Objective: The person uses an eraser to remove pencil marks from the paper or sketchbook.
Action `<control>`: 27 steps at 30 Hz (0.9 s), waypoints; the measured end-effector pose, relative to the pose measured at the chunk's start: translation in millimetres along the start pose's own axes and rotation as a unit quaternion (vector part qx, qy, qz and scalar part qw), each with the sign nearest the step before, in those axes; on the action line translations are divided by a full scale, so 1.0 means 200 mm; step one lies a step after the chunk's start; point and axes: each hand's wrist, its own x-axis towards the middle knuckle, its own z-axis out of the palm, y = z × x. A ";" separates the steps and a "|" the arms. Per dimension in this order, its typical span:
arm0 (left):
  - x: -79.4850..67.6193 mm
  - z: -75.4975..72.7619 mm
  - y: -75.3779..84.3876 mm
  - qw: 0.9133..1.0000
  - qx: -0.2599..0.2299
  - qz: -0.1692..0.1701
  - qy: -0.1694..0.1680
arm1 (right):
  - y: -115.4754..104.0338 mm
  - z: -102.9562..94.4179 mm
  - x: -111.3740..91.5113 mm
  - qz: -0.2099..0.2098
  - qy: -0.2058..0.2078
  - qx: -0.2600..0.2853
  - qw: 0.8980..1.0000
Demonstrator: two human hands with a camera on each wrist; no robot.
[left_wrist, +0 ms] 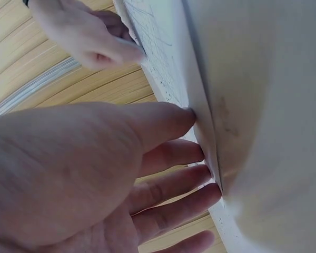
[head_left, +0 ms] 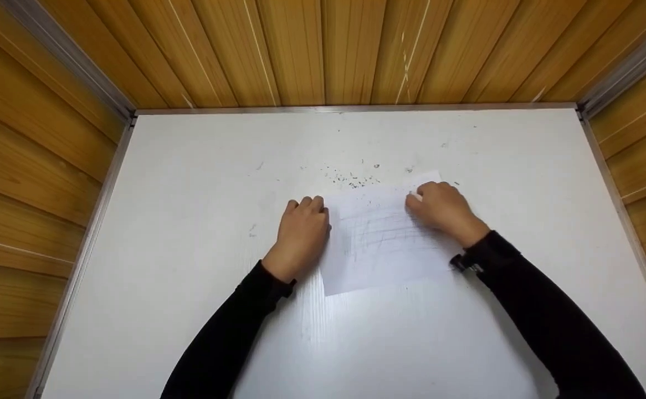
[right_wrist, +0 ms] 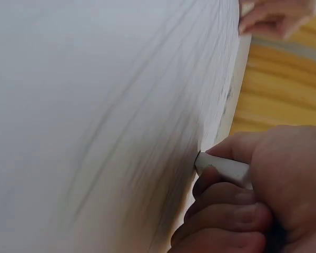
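Observation:
A sheet of white paper [head_left: 389, 260] with grey pencil lines lies on the white table. My right hand [head_left: 442, 208] is over its upper right part and grips a white eraser [right_wrist: 226, 169]. One end of the eraser meets the paper, its tip dark, as the right wrist view shows; curled fingers hide much of the rest. Along the sheet's left edge rests my left hand [head_left: 303, 235]. In the left wrist view its thumb and extended fingers [left_wrist: 171, 203] touch the paper near that edge, which lifts slightly.
Dark eraser crumbs [head_left: 354, 180] are scattered just beyond the paper's top edge. Faint smudges mark the white table [head_left: 190, 221]. Wood-look panels [head_left: 323, 55] wall it in at the back and on both sides, with metal framing [head_left: 334, 110] along the rear edge.

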 end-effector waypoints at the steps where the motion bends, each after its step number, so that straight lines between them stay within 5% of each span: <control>1: 0.00 0.00 0.00 1.000 -0.001 0.000 0.002 | 0.04 -0.02 -0.01 0.003 0.003 -0.004 1.000; 6: 0.00 -0.01 -0.01 1.000 -0.006 -0.005 -0.003 | 0.15 -0.08 -0.02 0.015 0.014 -0.022 1.000; 11: 0.00 0.00 -0.02 1.000 -0.001 -0.006 -0.003 | 0.09 -0.07 -0.02 0.003 0.016 -0.021 1.000; 19: 0.00 0.01 -0.02 1.000 -0.004 -0.004 0.015 | -0.32 0.08 0.00 -0.052 -0.051 0.005 0.997; 23: 0.00 0.01 -0.02 1.000 -0.009 -0.002 0.010 | -0.52 0.19 0.04 -0.092 -0.044 -0.027 0.994; 27: 0.01 0.00 0.00 1.000 0.001 0.002 0.009 | -0.58 0.27 0.07 -0.118 -0.003 -0.053 0.992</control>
